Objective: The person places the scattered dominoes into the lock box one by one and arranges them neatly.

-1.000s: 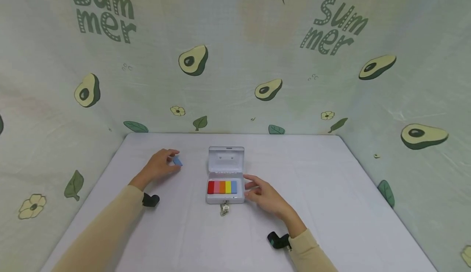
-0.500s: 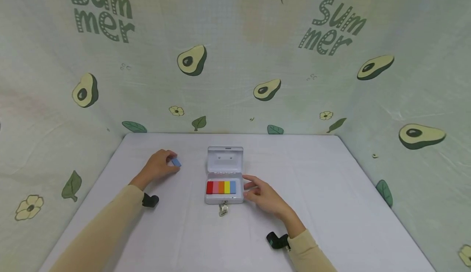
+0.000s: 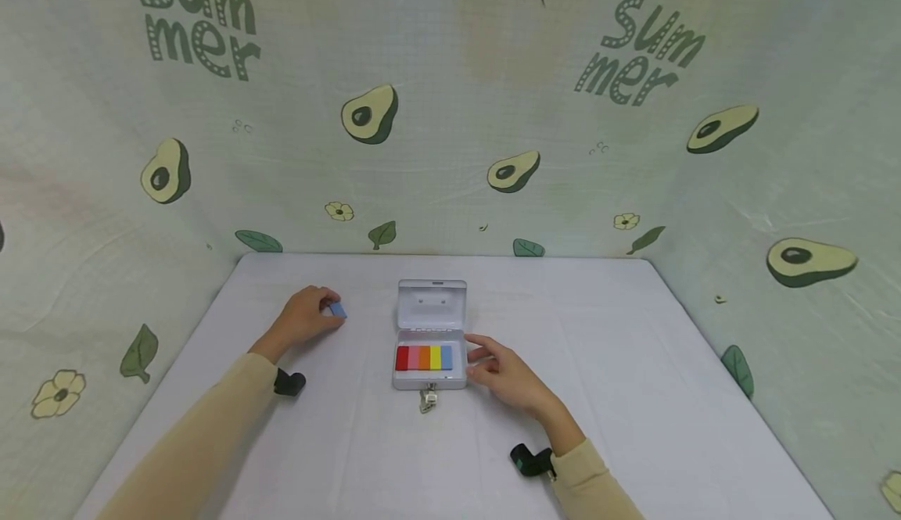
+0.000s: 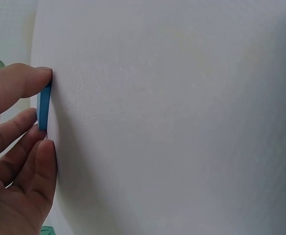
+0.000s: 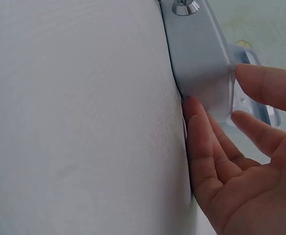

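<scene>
On the left half of the table, my left hand (image 3: 303, 318) holds a small flat blue block (image 3: 338, 310) between thumb and fingers. In the left wrist view this blue block (image 4: 43, 107) stands on edge at the tabletop, the thumb at one end and fingers at the other. At centre lies a pale metal cash box (image 3: 459, 383), its lid (image 3: 432, 317) raised. My right hand (image 3: 510, 379) rests beside the box's right wall with fingers loosely extended. In the right wrist view, the fingertips (image 5: 194, 105) are right at the box's side (image 5: 199, 58).
Inside the box lies a row of coloured strips: red (image 3: 402, 358), pink (image 3: 414, 358), orange (image 3: 425, 358), yellow (image 3: 436, 358) and light blue (image 3: 446, 358). Keys (image 3: 428, 400) hang from the front lock. A printed curtain (image 3: 450, 113) surrounds the white table (image 3: 598, 332).
Both hands, the blue block and the box stay put; only the head view shifts very slightly.
</scene>
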Available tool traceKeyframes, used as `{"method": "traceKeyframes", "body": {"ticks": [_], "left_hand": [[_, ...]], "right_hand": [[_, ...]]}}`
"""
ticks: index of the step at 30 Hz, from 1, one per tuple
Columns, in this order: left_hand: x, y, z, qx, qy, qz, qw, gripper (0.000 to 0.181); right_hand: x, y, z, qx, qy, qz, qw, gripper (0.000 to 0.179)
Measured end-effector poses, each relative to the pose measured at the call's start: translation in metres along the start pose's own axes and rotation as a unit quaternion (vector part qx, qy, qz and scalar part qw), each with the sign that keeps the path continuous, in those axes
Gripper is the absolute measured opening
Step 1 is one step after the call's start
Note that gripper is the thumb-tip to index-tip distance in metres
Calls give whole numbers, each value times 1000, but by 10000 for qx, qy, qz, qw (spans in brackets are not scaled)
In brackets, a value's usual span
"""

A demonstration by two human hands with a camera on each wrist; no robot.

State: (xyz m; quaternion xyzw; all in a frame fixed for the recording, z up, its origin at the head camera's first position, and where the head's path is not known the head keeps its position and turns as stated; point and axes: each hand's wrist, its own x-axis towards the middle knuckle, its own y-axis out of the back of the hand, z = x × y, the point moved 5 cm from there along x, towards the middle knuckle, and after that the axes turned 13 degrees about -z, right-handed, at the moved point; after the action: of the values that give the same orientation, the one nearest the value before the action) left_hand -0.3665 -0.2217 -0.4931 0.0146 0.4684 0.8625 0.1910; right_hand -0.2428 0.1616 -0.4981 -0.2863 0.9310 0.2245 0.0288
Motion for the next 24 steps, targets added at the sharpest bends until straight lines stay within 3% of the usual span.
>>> {"method": "traceKeyframes", "body": {"ticks": [18, 24], "left_hand": [[-4, 1, 5, 9, -127, -92, 9999, 47], [-8, 1, 16, -7, -306, -194, 9993, 47]], "right_hand": [[-1, 1, 1, -15, 6, 27, 10000, 58], [-1, 1, 1, -11, 25, 31, 10000, 59]]}}
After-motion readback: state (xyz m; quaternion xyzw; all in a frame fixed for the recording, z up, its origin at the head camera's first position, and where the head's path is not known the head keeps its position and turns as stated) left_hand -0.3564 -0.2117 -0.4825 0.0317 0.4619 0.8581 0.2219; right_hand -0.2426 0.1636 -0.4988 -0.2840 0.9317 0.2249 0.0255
